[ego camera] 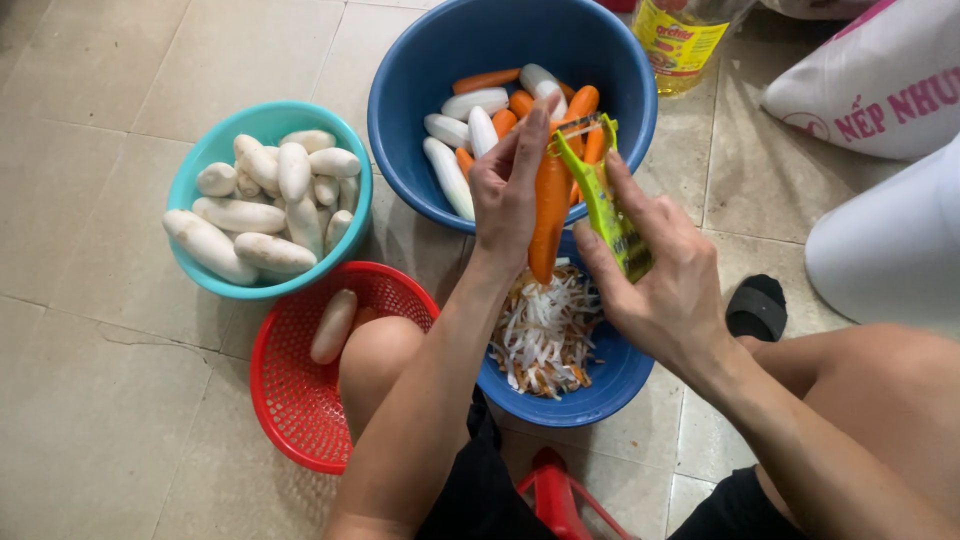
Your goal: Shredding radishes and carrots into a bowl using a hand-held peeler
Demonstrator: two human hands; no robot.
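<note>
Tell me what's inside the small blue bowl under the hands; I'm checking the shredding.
The small blue bowl holds white and orange vegetable shreds. Its far side is hidden behind the carrot and right hand.

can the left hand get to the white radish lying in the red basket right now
Probably not freely: the left hand holds a carrot over the small blue bowl. The white radish lies uncovered in the red basket, beside the knee.

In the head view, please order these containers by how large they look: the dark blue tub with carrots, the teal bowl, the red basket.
1. Dark blue tub, the widest in the picture.
2 and 3. Teal bowl and red basket look nearly alike. The basket lies nearer the camera and a knee hides part of it, so I cannot rank them.
</note>
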